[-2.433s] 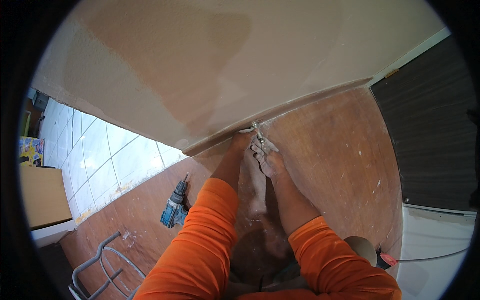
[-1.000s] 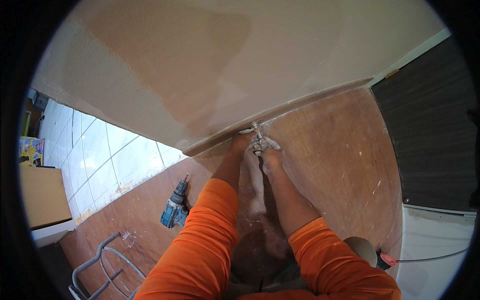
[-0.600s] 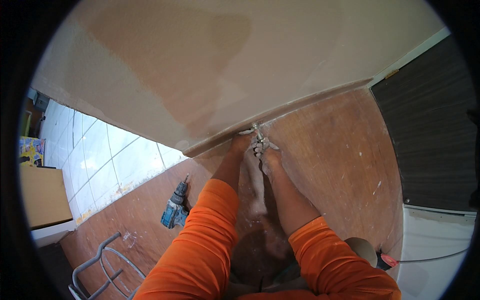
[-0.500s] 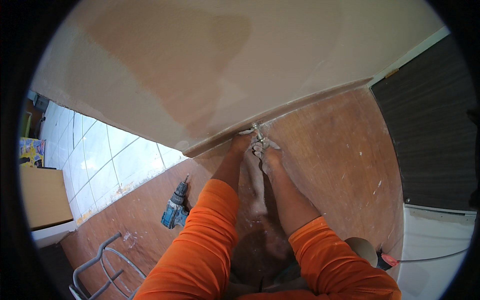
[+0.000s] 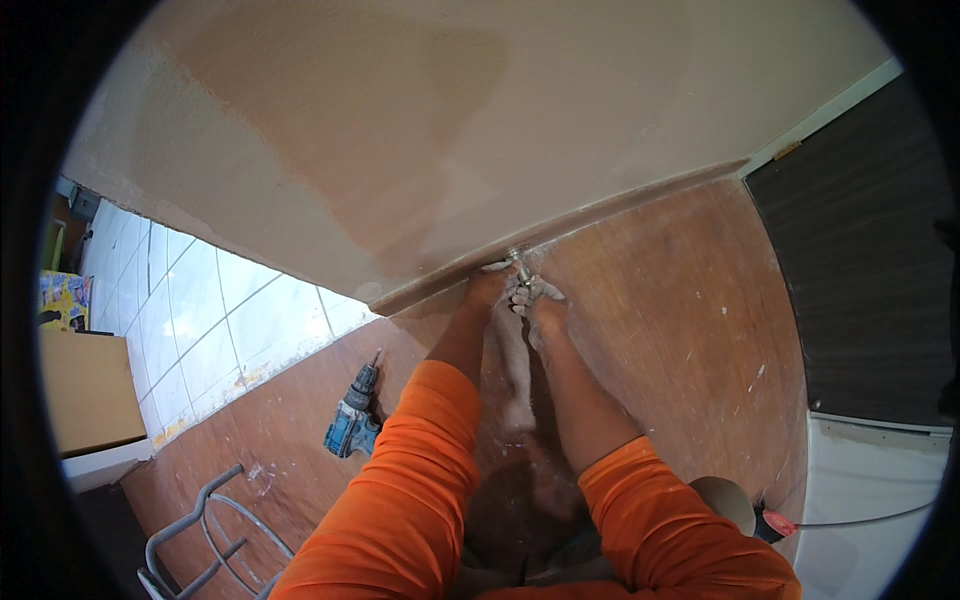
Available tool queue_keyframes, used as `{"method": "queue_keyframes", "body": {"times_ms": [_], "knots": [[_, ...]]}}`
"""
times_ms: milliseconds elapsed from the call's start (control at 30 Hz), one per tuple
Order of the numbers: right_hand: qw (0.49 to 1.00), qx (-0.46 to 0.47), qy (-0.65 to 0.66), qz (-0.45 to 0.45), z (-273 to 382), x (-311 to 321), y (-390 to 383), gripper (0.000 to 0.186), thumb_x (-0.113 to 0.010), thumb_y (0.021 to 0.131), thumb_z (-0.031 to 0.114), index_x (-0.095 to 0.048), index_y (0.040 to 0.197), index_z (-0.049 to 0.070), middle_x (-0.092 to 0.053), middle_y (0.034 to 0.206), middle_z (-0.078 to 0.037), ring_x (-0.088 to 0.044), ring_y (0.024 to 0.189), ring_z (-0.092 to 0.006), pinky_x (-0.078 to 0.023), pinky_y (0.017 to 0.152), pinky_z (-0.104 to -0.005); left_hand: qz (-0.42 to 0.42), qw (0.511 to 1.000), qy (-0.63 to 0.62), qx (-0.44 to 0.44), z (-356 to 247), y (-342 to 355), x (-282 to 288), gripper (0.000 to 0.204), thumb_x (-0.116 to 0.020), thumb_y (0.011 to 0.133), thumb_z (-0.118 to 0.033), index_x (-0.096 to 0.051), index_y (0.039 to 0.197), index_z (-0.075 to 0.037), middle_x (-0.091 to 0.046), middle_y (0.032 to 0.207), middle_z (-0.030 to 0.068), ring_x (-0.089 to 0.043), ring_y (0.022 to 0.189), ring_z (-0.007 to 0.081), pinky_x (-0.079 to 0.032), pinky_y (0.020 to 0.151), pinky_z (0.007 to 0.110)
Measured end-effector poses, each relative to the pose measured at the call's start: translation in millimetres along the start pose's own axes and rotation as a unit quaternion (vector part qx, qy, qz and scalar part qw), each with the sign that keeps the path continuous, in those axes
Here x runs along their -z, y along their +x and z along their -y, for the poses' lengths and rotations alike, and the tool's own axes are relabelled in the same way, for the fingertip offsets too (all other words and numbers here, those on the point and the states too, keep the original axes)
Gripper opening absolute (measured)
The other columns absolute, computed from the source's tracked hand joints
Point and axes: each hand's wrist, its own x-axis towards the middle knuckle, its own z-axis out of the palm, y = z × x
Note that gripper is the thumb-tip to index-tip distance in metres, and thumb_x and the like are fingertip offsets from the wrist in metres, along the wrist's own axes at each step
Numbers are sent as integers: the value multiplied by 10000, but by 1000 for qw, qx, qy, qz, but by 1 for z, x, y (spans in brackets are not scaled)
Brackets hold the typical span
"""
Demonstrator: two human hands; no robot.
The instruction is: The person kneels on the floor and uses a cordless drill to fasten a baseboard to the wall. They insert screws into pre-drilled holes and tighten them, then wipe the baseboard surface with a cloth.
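Low on the wall, at the baseboard [image 5: 620,205], is a shiny metal fitting [image 5: 520,262] with a round end against the board and a short stem pointing toward me. My right hand [image 5: 540,296] is closed round the near end of the stem, its fingers curled and dusty white. Right beside it, my left hand [image 5: 489,284] grips the fitting from the left, its thumb stretched along the baseboard; some of its fingers are hidden. Both arms reach straight forward in orange sleeves.
A blue and black cordless drill [image 5: 353,415] lies on the brown floor left of my arms. Grey bent metal tubing [image 5: 190,520] stands at lower left. White tiles [image 5: 215,300] begin past the wall's corner. A dark door panel [image 5: 860,260] is at right, a red-ended cable [image 5: 780,522] below it.
The fingers of my right hand have shifted slightly around the end of the metal fitting. Otherwise both hands stay in place at the baseboard, and the view has moved only a little.
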Motion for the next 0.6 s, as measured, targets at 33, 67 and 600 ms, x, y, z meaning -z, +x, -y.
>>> {"method": "queue_keyframes", "body": {"times_ms": [33, 67, 600], "knots": [[999, 17, 23, 15, -1, -1, -1, 183, -565, 995, 79, -689, 1076, -31, -721, 882, -111, -698, 695, -210, -566, 587, -319, -4, 1000, 12, 6, -1, -1, 0, 316, -802, 887, -178, -688, 1127, -6, -694, 1052, 61, -679, 884, 188, -569, 761, 337], [999, 23, 38, 8, -3, -2, -2, 186, -556, 989, 62, -688, 1080, -31, -720, 881, -110, -701, 702, -213, -568, 590, -319, -8, 1000, 25, 12, -3, -2, -1, 322, -803, 886, -182, -687, 1127, -3, -694, 1052, 60, -676, 882, 185, -568, 757, 334], [998, 25, -41, -51, -37, 9, 40, 273, -596, 987, 190, -705, 1065, -47, -734, 911, -143, -716, 786, -232, -547, 647, -377, -21, 993, -4, 118, -23, -27, -10, 463, -830, 839, -281, -704, 1169, 19, -721, 1116, 64, -672, 952, 183, -521, 825, 339]]}}
